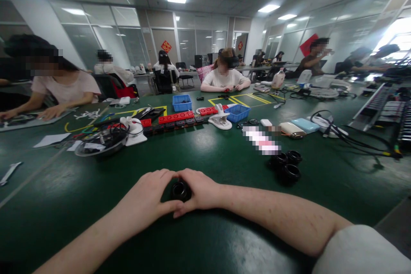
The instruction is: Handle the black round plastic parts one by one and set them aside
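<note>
A black round hollow part [180,190] with a hole in its top sits on the green table close in front of me. My right hand [199,189] curls round its right side, thumb at the near side and fingers at the far side. From the left, my left hand [153,193] forms a curve about the same part, its fingertips and thumb meeting those of the right hand. A gap shows between my left palm and the part. Off to the right stand several similar black parts [290,173] in a cluster.
Across the table run red and black socket strips [176,117], a white clamp base [220,119], and blue bins [237,113]. At left are a bowl of cables [102,147] and a wrench [10,174]. Power banks [292,129] and cables lie right. Co-workers sit around.
</note>
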Demonstrator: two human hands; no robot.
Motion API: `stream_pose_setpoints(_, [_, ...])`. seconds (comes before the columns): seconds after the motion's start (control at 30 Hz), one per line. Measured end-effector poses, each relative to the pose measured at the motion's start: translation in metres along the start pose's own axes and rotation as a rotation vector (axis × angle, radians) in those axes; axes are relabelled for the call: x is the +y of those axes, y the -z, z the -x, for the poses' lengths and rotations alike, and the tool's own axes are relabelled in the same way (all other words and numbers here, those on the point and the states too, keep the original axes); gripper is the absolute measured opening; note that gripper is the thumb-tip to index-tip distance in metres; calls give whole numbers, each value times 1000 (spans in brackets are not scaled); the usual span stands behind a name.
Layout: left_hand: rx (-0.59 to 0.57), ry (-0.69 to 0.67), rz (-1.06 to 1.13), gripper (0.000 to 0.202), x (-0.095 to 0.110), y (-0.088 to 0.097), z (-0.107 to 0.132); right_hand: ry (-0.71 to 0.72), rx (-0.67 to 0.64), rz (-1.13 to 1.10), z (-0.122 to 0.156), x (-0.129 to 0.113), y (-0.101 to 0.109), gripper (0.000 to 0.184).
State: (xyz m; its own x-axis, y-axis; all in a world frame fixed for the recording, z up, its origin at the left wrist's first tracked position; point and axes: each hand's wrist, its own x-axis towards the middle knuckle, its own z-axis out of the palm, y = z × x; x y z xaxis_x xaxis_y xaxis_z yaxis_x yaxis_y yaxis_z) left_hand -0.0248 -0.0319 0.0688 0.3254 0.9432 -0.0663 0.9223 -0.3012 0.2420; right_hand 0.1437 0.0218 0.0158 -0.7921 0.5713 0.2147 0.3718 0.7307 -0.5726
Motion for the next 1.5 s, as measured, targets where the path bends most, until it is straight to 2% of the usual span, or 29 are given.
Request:
stream_pose_setpoints(0.07, [-69, -10, 35, 63, -20, 7, 2, -10, 65, -44, 2, -4, 6, 75])
stream_pose_setpoints(0.13, [-153, 54, 47, 71, -38, 8, 3, -12, 113, -52, 3, -9, 12, 71])
stream_pose_setpoints(0.2, [-204, 76, 86, 76, -49, -1, 0, 21, 102, -11, 3, -14, 14, 65])
stream_pose_setpoints(0.23, [-209, 44, 125, 80, -50, -8, -2, 41, 73, 23, 3, -16, 13, 60])
stream_pose_setpoints(0.3, [-179, -94, 221, 82, -47, -25, -8, 57, 21, 85, 2, -19, 11, 48])
stream_pose_setpoints(0.37, [-117, -155, 299, 74, -40, -39, -14, 56, 11, 110, 1, -19, 8, 41])
stream_pose_setpoints(0.43, [-55, -172, 357, 62, -33, -46, -17, 62, 43, 74, 0, -18, 7, 41])
stream_pose_setpoints(0.57, [4, -129, 388, 52, -29, -45, -19, 40, 166, -188, 1, -13, 6, 49])
stream_pose_setpoints(0.7, [40, -163, 320, 35, -26, -40, -16, -44, 391, -463, -2, -2, 2, 46])
stream_pose_setpoints(0.8, [55, -172, 289, 31, -23, -39, -16, -152, 506, -485, -6, 7, 2, 45])
stream_pose_setpoints(0.87, [54, -172, 286, 31, -23, -38, -15, -232, 481, -395, -8, 9, 5, 36])
stream_pose_setpoints(0.93, [51, -173, 276, 30, -25, -37, -15, -254, 397, -285, -8, 8, 11, 28])
stream_pose_setpoints(1.1, [74, -178, 231, 31, -34, -33, -16, -144, 174, 32, -3, -5, 24, 11])
stream_pose_setpoints(1.2, [73, -194, 235, 31, -34, -32, -16, -143, 116, 192, -2, -5, 25, 5])
stream_pose_setpoints(1.37, [47, -218, 253, 32, -30, -30, -15, -231, 45, 308, -1, 3, 21, 6])
stream_pose_setpoints(1.5, [16, -222, 244, 35, -31, -30, -15, -244, 20, 389, 0, 5, 21, 29])
